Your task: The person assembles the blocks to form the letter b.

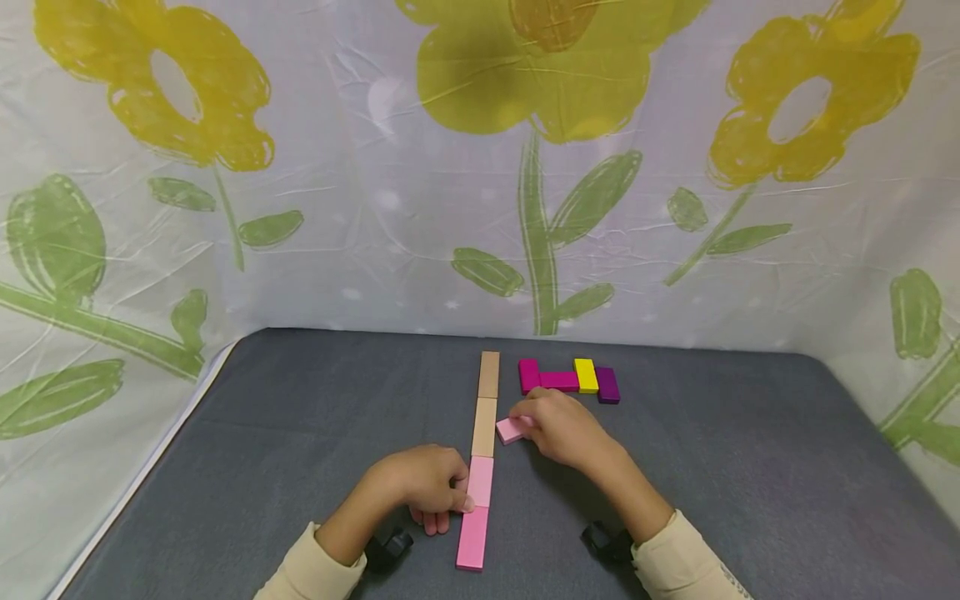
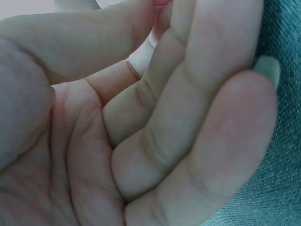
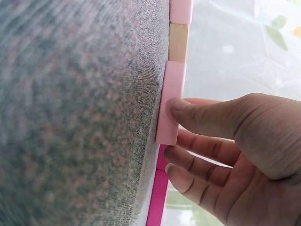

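A light pink block (image 1: 512, 430) is pinched between the thumb and fingers of my right hand (image 1: 562, 429), just right of a straight row of blocks. In the right wrist view, the thumb presses the face of this pink block (image 3: 170, 94). My left hand (image 1: 427, 481) is at the row's left side, thumb and index finger on a pink block (image 1: 481, 479). A second pink block (image 1: 472, 542) lies at the near end, and two tan blocks (image 1: 484, 425) continue the row away from me. In the left wrist view, curled fingers (image 2: 178, 113) hide most of the contact.
Right of the row's far end lie two magenta blocks (image 1: 558, 381), a yellow block (image 1: 586, 376) and a purple block (image 1: 608, 385), touching one another. Grey cloth (image 1: 300, 400) covers the table. Behind it hangs a white curtain (image 1: 360, 250) with printed flowers.
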Motion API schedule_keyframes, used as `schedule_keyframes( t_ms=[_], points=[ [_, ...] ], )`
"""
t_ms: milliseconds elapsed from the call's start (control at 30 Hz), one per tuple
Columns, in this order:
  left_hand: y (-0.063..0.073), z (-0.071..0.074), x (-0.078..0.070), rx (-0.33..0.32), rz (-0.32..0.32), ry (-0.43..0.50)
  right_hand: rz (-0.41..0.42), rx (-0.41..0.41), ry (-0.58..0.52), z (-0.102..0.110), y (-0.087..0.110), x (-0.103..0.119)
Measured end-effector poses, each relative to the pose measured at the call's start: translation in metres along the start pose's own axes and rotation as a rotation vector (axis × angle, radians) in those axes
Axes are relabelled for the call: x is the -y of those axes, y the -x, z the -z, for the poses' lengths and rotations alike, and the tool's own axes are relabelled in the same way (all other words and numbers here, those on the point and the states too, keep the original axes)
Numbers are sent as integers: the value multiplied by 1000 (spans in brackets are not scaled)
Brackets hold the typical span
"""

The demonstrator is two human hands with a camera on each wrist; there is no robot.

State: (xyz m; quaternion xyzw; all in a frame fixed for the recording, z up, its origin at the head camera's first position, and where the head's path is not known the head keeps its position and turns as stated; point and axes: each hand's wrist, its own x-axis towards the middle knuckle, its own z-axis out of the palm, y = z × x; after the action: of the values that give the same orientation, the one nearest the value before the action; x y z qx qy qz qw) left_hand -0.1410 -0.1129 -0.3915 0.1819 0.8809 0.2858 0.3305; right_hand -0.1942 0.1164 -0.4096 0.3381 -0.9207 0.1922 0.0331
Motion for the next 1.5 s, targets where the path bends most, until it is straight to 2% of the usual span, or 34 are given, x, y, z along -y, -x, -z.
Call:
schedule_keyframes(
  t_ms=[400,700,967,1200,1333,1500],
  points=[
    [1,0,0,-3,-4,3,14,61,-37,6,3,3],
    [-1,-1,0,-7,1,2,86,80,-54,10,6,3],
    [0,-1,1,-7,5,4,56,133,-71,10,6,3],
    [0,-1,2,-7,-2,22,64,157,-83,15,6,2],
    [-1,-2,3,-6,-1,33,41,113,-69,22,8,-6],
    [-1,-2,3,-5,2,26,-21,12,58,25,11,-25]
  ],
)
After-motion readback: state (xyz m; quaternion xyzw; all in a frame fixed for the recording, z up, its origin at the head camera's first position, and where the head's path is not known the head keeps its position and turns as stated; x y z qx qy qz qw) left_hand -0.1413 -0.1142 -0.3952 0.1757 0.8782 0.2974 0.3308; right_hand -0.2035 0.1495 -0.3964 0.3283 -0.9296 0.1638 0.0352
